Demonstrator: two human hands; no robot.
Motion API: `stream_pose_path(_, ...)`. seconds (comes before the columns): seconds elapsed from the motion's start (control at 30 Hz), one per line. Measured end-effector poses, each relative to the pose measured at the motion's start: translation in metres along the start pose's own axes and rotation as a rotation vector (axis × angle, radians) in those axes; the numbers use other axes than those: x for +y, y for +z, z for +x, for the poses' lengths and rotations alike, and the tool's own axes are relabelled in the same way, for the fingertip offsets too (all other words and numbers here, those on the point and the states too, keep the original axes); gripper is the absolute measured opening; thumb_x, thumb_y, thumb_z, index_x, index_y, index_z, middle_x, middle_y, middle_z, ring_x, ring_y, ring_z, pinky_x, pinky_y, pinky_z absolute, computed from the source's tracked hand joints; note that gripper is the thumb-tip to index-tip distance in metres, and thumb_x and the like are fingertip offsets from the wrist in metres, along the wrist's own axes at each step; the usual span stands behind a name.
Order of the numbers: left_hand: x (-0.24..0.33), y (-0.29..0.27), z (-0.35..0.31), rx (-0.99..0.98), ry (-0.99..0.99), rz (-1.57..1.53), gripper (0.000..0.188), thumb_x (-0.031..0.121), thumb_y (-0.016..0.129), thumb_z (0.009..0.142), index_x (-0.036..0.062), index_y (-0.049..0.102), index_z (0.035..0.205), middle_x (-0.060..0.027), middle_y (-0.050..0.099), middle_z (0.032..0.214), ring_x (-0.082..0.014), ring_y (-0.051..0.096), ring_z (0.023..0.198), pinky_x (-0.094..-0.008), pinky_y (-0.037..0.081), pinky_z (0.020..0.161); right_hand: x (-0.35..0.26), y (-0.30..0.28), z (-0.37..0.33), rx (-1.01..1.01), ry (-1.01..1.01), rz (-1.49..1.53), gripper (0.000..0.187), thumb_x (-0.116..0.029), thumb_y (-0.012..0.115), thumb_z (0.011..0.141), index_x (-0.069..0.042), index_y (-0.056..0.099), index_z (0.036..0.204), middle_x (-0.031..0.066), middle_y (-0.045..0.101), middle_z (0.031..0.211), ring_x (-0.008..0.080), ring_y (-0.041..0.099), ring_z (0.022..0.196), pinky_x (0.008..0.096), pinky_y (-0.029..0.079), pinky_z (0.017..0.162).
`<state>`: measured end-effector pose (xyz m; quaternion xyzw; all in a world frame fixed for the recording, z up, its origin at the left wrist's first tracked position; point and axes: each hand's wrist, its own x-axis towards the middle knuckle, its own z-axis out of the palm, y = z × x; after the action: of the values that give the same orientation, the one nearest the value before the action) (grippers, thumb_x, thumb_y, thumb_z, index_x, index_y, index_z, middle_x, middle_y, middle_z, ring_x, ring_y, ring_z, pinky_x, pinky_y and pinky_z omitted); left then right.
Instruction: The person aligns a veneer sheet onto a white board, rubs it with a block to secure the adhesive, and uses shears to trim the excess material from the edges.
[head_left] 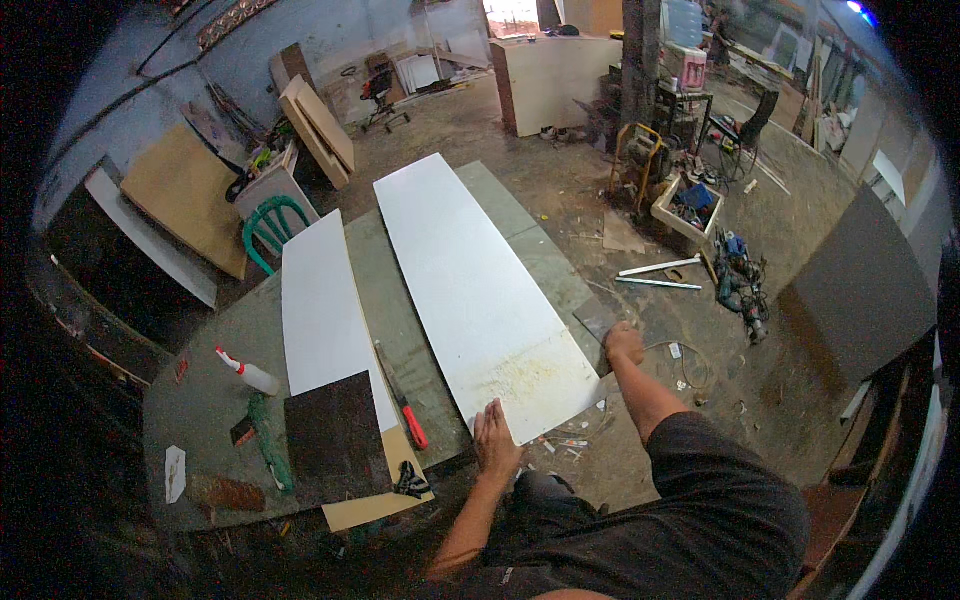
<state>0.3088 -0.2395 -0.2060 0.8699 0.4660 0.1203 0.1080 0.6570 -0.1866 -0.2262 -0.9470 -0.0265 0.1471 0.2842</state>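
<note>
On the left of the workbench [200,400] we see a spray bottle [250,376], a dark square board [333,438] and a red-handled tool [408,418]. Our left hand [496,440] lies flat, fingers spread, on the near end of the long white panel [470,290]. Our right hand [625,343] grips its right edge. With 1 corner overhanging the bench, the panel could tip or slide off, and sawdust may scratch it.
</note>
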Motion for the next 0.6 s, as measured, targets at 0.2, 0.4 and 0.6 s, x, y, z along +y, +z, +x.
stream_pose_path(0.2, 0.023, -0.029, 0.008, -0.052, -0.049, 0.007, 0.13, 0.04, 0.09, 0.064, -0.0117, 0.011, 0.152, -0.0275, 0.041, 0.15, -0.0384, 0.035, 0.143, -0.0519, 0.015, 0.123, 0.006, -0.01, -0.001, -0.011, -0.078, 0.044, 0.059, -0.048, 0.041, 0.094, -0.001, 0.074, 0.108, 0.0233, 0.07, 0.114, 0.0418, 0.066, 0.109, 0.0506, 0.051, 0.091)
stream_pose_path(0.4, 0.024, -0.023, 0.011, -0.029, -0.074, -0.009, 0.134, 0.072, 0.071, 0.073, -0.0129, 0.004, 0.153, -0.0301, 0.027, 0.157, -0.0388, 0.025, 0.148, -0.0544, 0.005, 0.123, -0.003, -0.014, -0.008, -0.015, -0.058, 0.034, 0.061, -0.048, 0.042, 0.094, 0.003, 0.072, 0.108, 0.0266, 0.067, 0.118, 0.0418, 0.065, 0.111, 0.0496, 0.05, 0.095)
stream_pose_path(0.6, 0.005, -0.008, 0.017, 0.103, -0.151, -0.098, 0.109, 0.07, 0.051, 0.089, -0.0076, 0.013, 0.155, -0.0268, 0.031, 0.157, -0.0388, 0.025, 0.148, -0.0545, 0.007, 0.122, -0.001, -0.008, -0.008, -0.104, -0.08, 0.041, 0.059, -0.047, 0.042, 0.097, 0.002, 0.072, 0.11, 0.0259, 0.068, 0.117, 0.0426, 0.065, 0.11, 0.0502, 0.049, 0.096)
